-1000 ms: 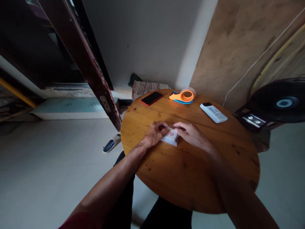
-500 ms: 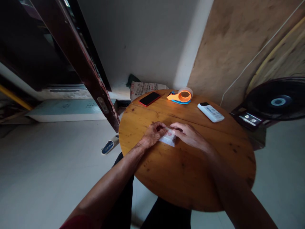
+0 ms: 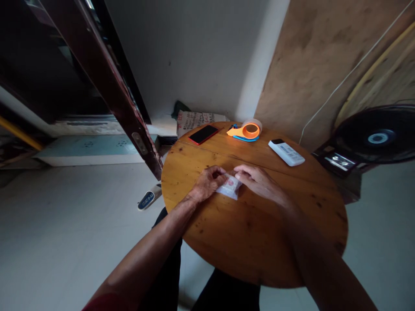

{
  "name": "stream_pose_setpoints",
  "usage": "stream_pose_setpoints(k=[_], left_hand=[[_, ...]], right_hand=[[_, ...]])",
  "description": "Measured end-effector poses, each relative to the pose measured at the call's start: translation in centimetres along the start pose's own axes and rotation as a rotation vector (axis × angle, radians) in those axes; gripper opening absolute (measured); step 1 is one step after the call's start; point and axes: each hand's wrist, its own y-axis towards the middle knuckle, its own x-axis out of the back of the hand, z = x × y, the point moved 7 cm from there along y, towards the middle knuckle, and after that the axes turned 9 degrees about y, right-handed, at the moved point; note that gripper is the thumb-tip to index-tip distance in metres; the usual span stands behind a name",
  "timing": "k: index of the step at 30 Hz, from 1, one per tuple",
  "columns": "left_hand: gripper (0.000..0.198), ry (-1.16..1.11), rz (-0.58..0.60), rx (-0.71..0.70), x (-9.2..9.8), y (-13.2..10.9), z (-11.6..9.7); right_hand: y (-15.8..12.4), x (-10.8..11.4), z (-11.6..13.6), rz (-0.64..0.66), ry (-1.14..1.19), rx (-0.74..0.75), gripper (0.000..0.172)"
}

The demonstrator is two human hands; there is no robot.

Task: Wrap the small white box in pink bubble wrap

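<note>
A small clear plastic packet [image 3: 231, 187] with a reddish mark lies on the round wooden table [image 3: 259, 233]. My left hand [image 3: 207, 183] is curled at the packet's left end, fingertips pinching its edge. My right hand [image 3: 256, 180] rests on the table at the packet's right end, fingers bent and pressed on its top corner. Both hands touch the packet, which stays flat on the wood.
At the table's far side lie a red-edged phone [image 3: 203, 134], an orange tape dispenser [image 3: 246, 130] and a white remote [image 3: 286, 152]. A dark fan [image 3: 378, 136] stands at right. A dark wooden beam [image 3: 106, 86] leans at left; a sandal [image 3: 147, 199] lies on the floor.
The view shifted slightly left a second ago. My right hand's fingers have crept a little up onto the packet's top corner; the left hand stays put.
</note>
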Motion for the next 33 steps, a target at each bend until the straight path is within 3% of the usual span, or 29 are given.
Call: stream_pose_setpoints(k=[6, 23, 33], left_hand=[[0.021, 0.005, -0.009, -0.002, 0.1, -0.2, -0.4], [0.023, -0.021, -0.001, 0.003, 0.0, -0.2, -0.3], [0.022, 0.025, 0.001, -0.004, 0.2, -0.3, -0.5]], right_hand=[[0.0, -1.2, 0.0, 0.106, 0.077, -0.028, 0.027], [-0.1, -1.5, 0.9, 0.094, -0.006, 0.018, 0.028], [0.0, -1.8, 0.2, 0.084, -0.061, -0.022, 0.052]])
